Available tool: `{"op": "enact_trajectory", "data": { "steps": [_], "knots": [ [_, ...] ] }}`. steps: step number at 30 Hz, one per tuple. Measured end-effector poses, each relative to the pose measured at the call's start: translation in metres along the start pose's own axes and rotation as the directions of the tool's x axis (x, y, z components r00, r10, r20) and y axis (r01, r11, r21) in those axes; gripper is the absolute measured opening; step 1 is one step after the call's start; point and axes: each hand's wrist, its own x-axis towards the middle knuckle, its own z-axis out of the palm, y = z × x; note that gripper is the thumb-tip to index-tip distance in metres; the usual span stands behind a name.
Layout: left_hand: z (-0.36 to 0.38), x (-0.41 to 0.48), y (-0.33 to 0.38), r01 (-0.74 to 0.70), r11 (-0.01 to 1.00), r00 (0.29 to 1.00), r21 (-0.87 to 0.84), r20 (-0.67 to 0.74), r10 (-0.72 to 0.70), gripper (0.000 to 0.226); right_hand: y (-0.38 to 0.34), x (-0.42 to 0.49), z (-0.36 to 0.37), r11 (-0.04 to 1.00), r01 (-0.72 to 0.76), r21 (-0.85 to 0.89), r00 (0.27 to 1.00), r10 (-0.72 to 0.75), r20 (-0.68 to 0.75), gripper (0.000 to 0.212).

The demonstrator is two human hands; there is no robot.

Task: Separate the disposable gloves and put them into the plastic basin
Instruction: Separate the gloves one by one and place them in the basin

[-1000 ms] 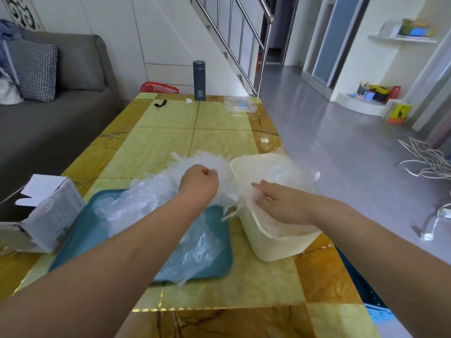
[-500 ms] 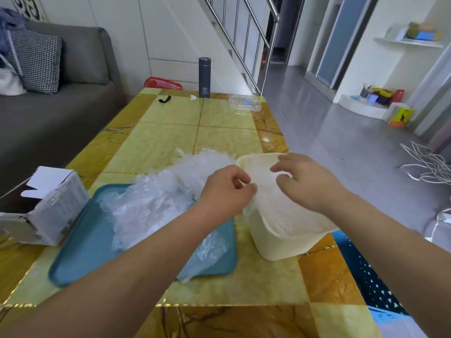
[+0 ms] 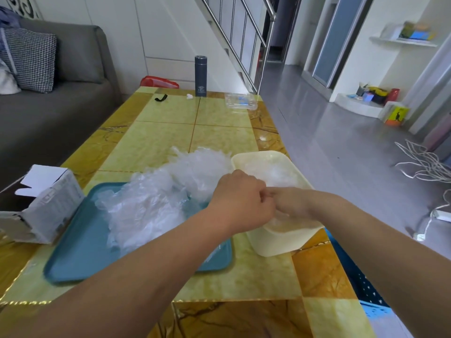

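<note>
A loose heap of clear disposable gloves [image 3: 156, 201] lies on a teal tray [image 3: 80, 254]. To its right stands a cream plastic basin [image 3: 280, 240] with several gloves [image 3: 273, 170] inside. My left hand [image 3: 241, 203] hovers over the basin's left rim, its fingers curled and pinching thin clear glove film. My right hand [image 3: 292, 203] reaches into the basin from the right and meets the left hand. The left fist hides the right hand's fingertips.
An opened white carton [image 3: 46, 206] sits left of the tray. At the table's far end are a dark flask [image 3: 200, 76], a clear plastic box [image 3: 240, 101] and a small black object [image 3: 161, 97]. A grey sofa [image 3: 48, 113] runs along the left; the table's right edge drops to the floor.
Both hands have moved right and down from above the basin's rim, coming together low over the basin. The right hand has sunk into it.
</note>
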Motion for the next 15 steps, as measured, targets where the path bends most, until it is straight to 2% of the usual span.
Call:
{"op": "enact_trajectory", "data": {
  "steps": [1,3,5,7,10,13,15],
  "knots": [
    [-0.001,-0.001,-0.003,-0.009,0.999,0.997,0.037,0.077,0.006,0.032,-0.003,0.002,0.003,0.998,0.001,-0.066,0.999,0.001,0.04,0.023],
    [0.002,-0.003,-0.007,-0.036,0.993,0.972,0.114,0.236,0.009,0.047,-0.008,0.009,0.011,0.983,-0.008,-0.184,0.997,0.023,0.079,0.039],
    [0.002,-0.004,-0.009,-0.095,0.984,0.959,0.152,0.28,0.049,0.058,-0.014,0.013,0.015,0.96,-0.037,-0.277,0.997,0.056,0.062,0.052],
    [-0.001,-0.007,-0.012,-0.135,0.985,0.971,0.103,0.211,0.111,0.059,-0.017,0.015,0.014,0.948,-0.045,-0.316,0.999,0.045,-0.006,0.05],
    [-0.013,-0.021,-0.023,-0.198,0.979,0.979,-0.052,-0.055,0.195,0.043,-0.016,0.008,0.004,0.97,-0.088,-0.228,0.974,0.036,-0.224,0.049],
    [-0.018,-0.046,-0.052,-0.158,0.985,0.965,-0.069,-0.22,0.14,0.025,-0.021,-0.012,-0.009,0.97,-0.116,-0.215,0.931,0.03,-0.364,0.033],
    [-0.016,-0.071,-0.073,-0.064,0.998,0.979,0.024,-0.19,0.067,0.022,-0.037,-0.028,-0.007,0.966,-0.125,-0.228,0.884,0.004,-0.468,0.027]
  ]
}}
